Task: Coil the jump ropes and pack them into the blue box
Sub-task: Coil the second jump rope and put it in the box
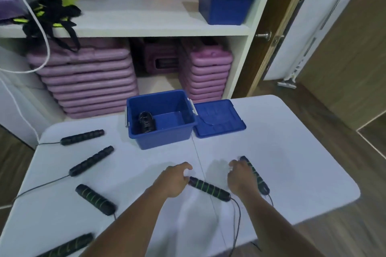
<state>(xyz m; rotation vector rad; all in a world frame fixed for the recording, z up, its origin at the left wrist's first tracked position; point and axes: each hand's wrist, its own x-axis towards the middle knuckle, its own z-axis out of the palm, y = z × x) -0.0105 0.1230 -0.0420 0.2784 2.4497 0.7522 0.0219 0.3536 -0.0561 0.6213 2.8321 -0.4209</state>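
Note:
The open blue box (146,142) stands at the table's far middle, with one coiled black rope (147,121) inside at its left. Two black handles with green stripes lie near me. My left hand (173,180) has its fingers curved and apart, fingertips touching the upper end of the middle handle (208,189). My right hand (240,178) lies palm down against the left side of the right handle (260,181), fingers not wrapped around it. Thin black cords (237,221) run from both handles over the near table edge.
The box's blue lid (219,119) lies flat right of it. Several more black handles (92,160) with cords lie on the white table's (292,162) left half. Behind stands a white shelf with pink stacked mats (89,81) and a second, closed blue box (224,2).

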